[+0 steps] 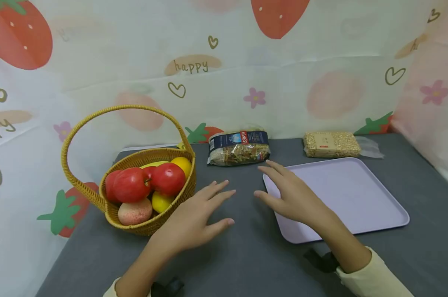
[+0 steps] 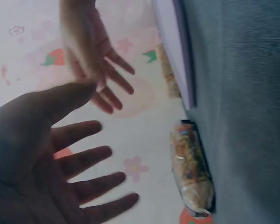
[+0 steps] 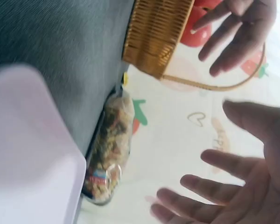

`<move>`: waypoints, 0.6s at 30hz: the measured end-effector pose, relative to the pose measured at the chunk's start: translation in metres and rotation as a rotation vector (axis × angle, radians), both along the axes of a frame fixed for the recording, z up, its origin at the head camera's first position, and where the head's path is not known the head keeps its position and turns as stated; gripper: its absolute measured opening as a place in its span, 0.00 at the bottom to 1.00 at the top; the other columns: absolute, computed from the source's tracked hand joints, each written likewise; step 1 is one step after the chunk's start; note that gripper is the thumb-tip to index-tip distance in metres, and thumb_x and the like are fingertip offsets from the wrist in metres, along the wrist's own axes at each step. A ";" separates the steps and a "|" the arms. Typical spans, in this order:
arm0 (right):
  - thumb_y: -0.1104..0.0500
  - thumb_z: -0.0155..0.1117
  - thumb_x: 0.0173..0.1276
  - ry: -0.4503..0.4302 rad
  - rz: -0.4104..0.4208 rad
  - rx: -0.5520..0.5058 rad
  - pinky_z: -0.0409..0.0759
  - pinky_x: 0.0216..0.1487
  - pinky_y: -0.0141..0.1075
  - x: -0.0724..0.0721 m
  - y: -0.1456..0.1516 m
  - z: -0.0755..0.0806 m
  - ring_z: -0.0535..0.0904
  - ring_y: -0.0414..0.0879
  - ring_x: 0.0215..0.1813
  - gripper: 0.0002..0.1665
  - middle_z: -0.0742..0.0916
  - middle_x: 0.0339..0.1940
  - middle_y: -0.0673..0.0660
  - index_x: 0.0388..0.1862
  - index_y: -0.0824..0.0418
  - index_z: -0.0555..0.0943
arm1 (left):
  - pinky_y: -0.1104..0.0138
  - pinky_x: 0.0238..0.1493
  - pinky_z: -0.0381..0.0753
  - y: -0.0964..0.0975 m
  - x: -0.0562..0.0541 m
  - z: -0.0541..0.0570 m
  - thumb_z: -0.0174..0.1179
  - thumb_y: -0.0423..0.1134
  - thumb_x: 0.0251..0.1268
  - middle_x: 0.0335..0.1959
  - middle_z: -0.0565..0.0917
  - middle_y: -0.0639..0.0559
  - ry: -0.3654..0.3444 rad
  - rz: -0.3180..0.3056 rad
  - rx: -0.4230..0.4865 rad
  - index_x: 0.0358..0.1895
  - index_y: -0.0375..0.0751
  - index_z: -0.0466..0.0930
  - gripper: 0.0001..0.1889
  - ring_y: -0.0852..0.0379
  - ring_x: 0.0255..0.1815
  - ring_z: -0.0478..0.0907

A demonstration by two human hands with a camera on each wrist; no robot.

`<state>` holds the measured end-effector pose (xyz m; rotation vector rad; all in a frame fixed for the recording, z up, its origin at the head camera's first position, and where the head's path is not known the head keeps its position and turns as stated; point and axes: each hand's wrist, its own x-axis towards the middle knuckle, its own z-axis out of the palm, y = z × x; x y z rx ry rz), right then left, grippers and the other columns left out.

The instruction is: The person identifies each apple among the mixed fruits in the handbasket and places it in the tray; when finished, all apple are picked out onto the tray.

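Note:
My left hand [image 1: 194,220] hovers over the table beside the basket's right side, its fingers spread and nothing held. Across from it, my right hand [image 1: 294,196] hangs in the air over the left edge of a pale lilac tray [image 1: 342,198], fingers also apart and holding nothing. The woven basket [image 1: 149,229] with a tall hoop handle is filled with fruit: red apples [image 1: 132,185], a pinkish peach-like fruit [image 1: 135,211] and yellow fruit [image 1: 181,166]. In the left wrist view both the left palm [image 2: 28,163] and the right hand [image 2: 86,46] show unfolded fingers.
At the back of the grey table [image 1: 242,264] lies a clear bag of pasta [image 1: 239,148] with a dark blue label. A vacuum-style pack of pale grains [image 1: 332,144] lies behind the tray. A strawberry-print cloth [image 1: 224,95] hangs behind the table.

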<state>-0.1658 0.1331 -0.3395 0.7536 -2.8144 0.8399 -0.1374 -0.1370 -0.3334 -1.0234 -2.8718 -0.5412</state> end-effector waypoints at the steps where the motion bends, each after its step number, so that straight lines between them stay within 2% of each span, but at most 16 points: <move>1: 0.45 0.64 0.72 -0.006 -0.013 -0.029 0.72 0.62 0.62 -0.002 -0.003 0.000 0.69 0.63 0.70 0.36 0.70 0.74 0.64 0.73 0.60 0.71 | 0.50 0.68 0.68 -0.001 0.001 -0.002 0.67 0.53 0.65 0.75 0.67 0.53 0.038 0.012 0.040 0.71 0.51 0.73 0.32 0.49 0.74 0.63; 4: 0.48 0.64 0.73 -0.032 -0.045 -0.117 0.80 0.52 0.54 -0.007 -0.013 0.000 0.79 0.56 0.58 0.29 0.77 0.66 0.61 0.67 0.60 0.76 | 0.53 0.61 0.76 -0.004 0.003 -0.005 0.69 0.44 0.64 0.66 0.77 0.54 0.129 0.046 0.165 0.63 0.49 0.81 0.23 0.53 0.65 0.75; 7: 0.50 0.66 0.72 -0.070 -0.054 -0.196 0.83 0.44 0.48 -0.013 -0.025 -0.001 0.83 0.50 0.50 0.26 0.81 0.61 0.58 0.64 0.59 0.78 | 0.57 0.58 0.80 -0.011 0.004 -0.008 0.69 0.39 0.63 0.58 0.82 0.55 0.197 0.065 0.279 0.57 0.47 0.84 0.18 0.57 0.58 0.79; 11: 0.50 0.67 0.72 -0.114 -0.020 -0.273 0.83 0.43 0.46 -0.023 -0.047 -0.002 0.84 0.48 0.47 0.26 0.82 0.61 0.57 0.64 0.58 0.78 | 0.61 0.53 0.82 -0.027 0.009 -0.008 0.70 0.36 0.61 0.52 0.85 0.56 0.276 0.109 0.389 0.53 0.46 0.85 0.16 0.60 0.51 0.81; 18: 0.47 0.68 0.70 -0.189 0.045 -0.316 0.83 0.43 0.42 -0.038 -0.093 0.001 0.83 0.46 0.45 0.28 0.83 0.60 0.55 0.65 0.57 0.78 | 0.74 0.47 0.80 -0.075 0.018 -0.005 0.71 0.30 0.55 0.45 0.87 0.53 0.441 0.194 0.513 0.48 0.41 0.86 0.16 0.57 0.38 0.82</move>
